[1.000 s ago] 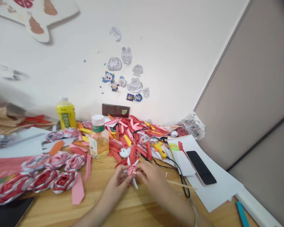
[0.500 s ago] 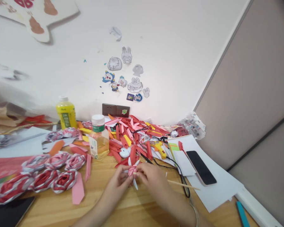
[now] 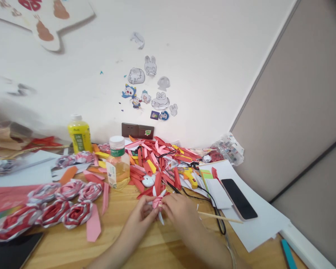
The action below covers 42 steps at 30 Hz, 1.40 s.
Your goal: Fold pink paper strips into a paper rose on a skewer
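My left hand (image 3: 146, 210) pinches a small paper flower (image 3: 157, 202) of pink folded paper with white pointed strips sticking out above and below. My right hand (image 3: 177, 209) is closed against the flower's right side, fingertips touching the pink folds. A thin wooden stick (image 3: 221, 217) passes along my right palm; its far end juts out to the right, and a pale tip shows at the fingertips by the flower. The middle of the stick is hidden by the hand. Just beyond the hands lie folded red paper strips (image 3: 157, 183) and a white rounded case (image 3: 148, 181).
Finished striped paper roses (image 3: 78, 214) sit at left, near a pink strip (image 3: 93, 224). Two bottles, one clear (image 3: 118, 164) and one yellow (image 3: 80, 135), stand behind. Right are a yellow glue gun (image 3: 190, 178), its black cable (image 3: 217, 213), a phone (image 3: 239, 198) and white paper (image 3: 249, 233).
The stick's outer end has slid a little to the right. Both hands keep nearly the same place on the flower, and the whole view has shifted very slightly.
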Each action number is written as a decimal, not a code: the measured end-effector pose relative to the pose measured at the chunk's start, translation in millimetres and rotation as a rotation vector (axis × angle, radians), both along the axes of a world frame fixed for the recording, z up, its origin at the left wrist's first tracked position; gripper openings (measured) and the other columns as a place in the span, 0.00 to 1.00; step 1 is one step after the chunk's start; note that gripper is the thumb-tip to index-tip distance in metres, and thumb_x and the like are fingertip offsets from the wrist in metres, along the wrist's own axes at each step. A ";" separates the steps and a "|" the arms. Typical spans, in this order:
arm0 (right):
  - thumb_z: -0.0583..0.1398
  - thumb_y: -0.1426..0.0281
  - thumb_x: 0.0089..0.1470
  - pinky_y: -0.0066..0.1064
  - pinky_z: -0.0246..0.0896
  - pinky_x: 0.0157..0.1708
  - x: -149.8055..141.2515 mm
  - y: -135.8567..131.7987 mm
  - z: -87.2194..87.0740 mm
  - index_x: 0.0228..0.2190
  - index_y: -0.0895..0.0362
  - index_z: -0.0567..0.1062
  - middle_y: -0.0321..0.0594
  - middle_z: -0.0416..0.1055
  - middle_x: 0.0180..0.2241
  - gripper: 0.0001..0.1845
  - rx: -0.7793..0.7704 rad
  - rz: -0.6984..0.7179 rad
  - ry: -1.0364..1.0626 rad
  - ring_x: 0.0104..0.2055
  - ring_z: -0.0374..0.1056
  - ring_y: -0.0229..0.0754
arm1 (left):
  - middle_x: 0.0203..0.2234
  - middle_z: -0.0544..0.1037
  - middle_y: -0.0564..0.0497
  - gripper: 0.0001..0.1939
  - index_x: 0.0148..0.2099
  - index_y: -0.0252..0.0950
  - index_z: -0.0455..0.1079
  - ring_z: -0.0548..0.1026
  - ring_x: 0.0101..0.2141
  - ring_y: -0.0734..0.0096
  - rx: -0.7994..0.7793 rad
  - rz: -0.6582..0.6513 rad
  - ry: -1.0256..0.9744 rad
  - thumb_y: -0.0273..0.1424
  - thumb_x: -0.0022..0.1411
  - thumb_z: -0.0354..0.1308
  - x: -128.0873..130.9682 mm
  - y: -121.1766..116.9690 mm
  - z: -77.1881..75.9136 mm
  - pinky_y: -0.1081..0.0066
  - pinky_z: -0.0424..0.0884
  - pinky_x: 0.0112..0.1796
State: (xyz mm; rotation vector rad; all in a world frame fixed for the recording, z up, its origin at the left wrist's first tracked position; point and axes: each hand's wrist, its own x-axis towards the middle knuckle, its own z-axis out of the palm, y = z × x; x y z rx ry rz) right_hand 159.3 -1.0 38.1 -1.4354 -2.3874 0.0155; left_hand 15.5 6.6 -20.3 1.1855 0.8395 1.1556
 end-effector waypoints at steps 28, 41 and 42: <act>0.46 0.71 0.60 0.23 0.51 0.26 4.7 -2.2 9.2 0.23 0.58 0.70 0.35 0.69 0.23 0.18 -0.297 -0.012 0.390 0.26 0.63 0.35 | 0.35 0.79 0.48 0.16 0.38 0.37 0.64 0.76 0.38 0.63 0.018 0.012 0.077 0.41 0.52 0.60 0.8 -5.1 9.0 0.66 0.71 0.39; 0.52 0.72 0.54 0.23 0.55 0.26 6.7 -2.1 2.0 0.31 0.54 0.71 0.33 0.73 0.24 0.07 -0.389 -0.014 0.420 0.27 0.68 0.37 | 0.34 0.79 0.48 0.14 0.38 0.37 0.64 0.76 0.37 0.63 0.063 -0.020 0.093 0.40 0.53 0.58 1.0 -6.7 9.2 0.66 0.71 0.38; 0.52 0.72 0.53 0.23 0.55 0.26 6.7 -2.2 2.0 0.31 0.54 0.71 0.33 0.73 0.25 0.07 -0.382 -0.008 0.426 0.28 0.68 0.37 | 0.34 0.79 0.48 0.14 0.38 0.37 0.64 0.76 0.37 0.63 0.065 -0.023 0.090 0.40 0.53 0.58 1.1 -6.8 9.1 0.66 0.71 0.39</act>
